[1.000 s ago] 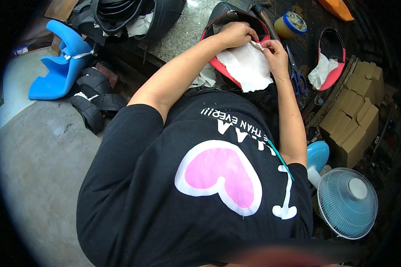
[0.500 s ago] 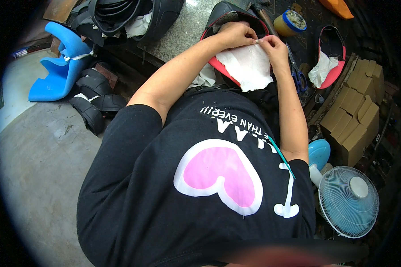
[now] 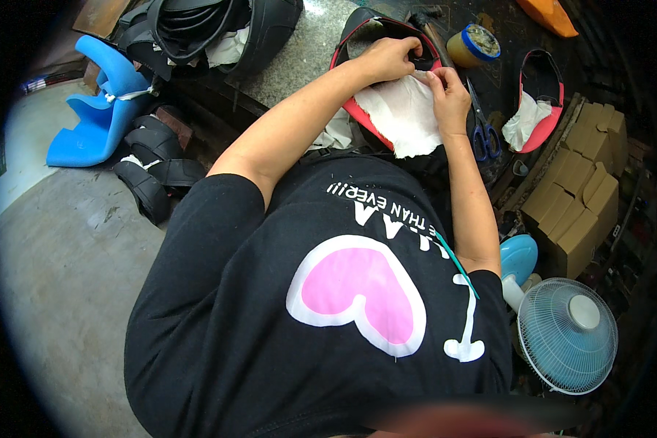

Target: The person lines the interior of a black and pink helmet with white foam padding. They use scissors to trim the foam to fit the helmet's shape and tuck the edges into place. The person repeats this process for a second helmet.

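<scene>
A black shoe or sandal upper (image 3: 352, 45) with red edging lies on the dark worktop before me, and a white, ragged-edged piece of cloth or soft paper (image 3: 401, 117) spreads over its near end. My right hand (image 3: 449, 95) pinches the white piece's upper right edge between thumb and fingers. Over the opening of the upper, just left of it, sits my left hand (image 3: 388, 60). Its index finger is bent and stands apart from the thumb, with nothing visible between them; its other fingertips are hidden.
Right of my hands lie dark-handled scissors (image 3: 485, 139), a blue-lidded jar (image 3: 474, 45), a hammer-like tool (image 3: 429, 33) and a similar red-and-black upper (image 3: 536, 109). Cardboard boxes (image 3: 577, 190) and a fan (image 3: 568, 336) stand right. Black uppers (image 3: 197, 33) and blue foam (image 3: 98, 109) are left.
My left fingers have parted from the pinch beside my right fingertips and lifted slightly. My right hand has moved slightly down toward me, still holding the white piece's edge.
</scene>
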Action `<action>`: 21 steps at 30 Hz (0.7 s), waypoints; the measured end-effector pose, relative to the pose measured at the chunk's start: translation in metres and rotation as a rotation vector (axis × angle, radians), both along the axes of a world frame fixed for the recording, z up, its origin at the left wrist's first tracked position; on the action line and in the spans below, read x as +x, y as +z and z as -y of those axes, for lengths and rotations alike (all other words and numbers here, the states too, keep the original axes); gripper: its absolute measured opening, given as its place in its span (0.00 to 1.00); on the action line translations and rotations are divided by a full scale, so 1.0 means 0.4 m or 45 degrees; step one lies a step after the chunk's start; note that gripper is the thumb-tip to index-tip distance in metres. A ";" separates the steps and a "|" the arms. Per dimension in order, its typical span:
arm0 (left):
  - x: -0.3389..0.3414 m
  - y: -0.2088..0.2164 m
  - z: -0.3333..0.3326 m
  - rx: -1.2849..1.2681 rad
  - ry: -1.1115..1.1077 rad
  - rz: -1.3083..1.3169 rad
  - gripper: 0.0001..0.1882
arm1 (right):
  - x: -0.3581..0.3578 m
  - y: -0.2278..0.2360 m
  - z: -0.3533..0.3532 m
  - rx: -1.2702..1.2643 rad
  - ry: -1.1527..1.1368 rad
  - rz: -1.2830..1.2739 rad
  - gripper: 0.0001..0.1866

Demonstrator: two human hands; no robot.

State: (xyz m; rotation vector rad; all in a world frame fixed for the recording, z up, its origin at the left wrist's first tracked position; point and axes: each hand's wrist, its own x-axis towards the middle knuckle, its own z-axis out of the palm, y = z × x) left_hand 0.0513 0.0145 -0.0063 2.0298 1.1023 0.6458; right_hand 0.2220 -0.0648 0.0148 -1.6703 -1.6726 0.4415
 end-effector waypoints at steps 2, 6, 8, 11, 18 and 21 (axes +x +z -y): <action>-0.002 0.010 -0.001 0.018 -0.056 -0.024 0.16 | -0.004 -0.002 0.004 -0.132 -0.073 -0.012 0.11; 0.021 0.028 -0.002 0.193 -0.150 -0.290 0.14 | -0.001 -0.020 -0.007 -0.252 -0.137 -0.015 0.11; 0.042 0.031 -0.005 0.278 -0.176 -0.424 0.11 | 0.007 -0.034 -0.014 -0.250 -0.141 -0.035 0.11; 0.053 0.022 -0.012 0.179 -0.054 -0.356 0.11 | 0.023 -0.054 -0.020 -0.250 -0.139 -0.079 0.12; 0.008 0.003 -0.033 0.033 -0.287 -0.183 0.15 | 0.023 -0.056 -0.015 -0.360 -0.139 -0.265 0.10; 0.014 0.007 -0.025 0.282 -0.327 -0.199 0.16 | 0.022 -0.052 -0.004 -0.368 -0.104 -0.438 0.08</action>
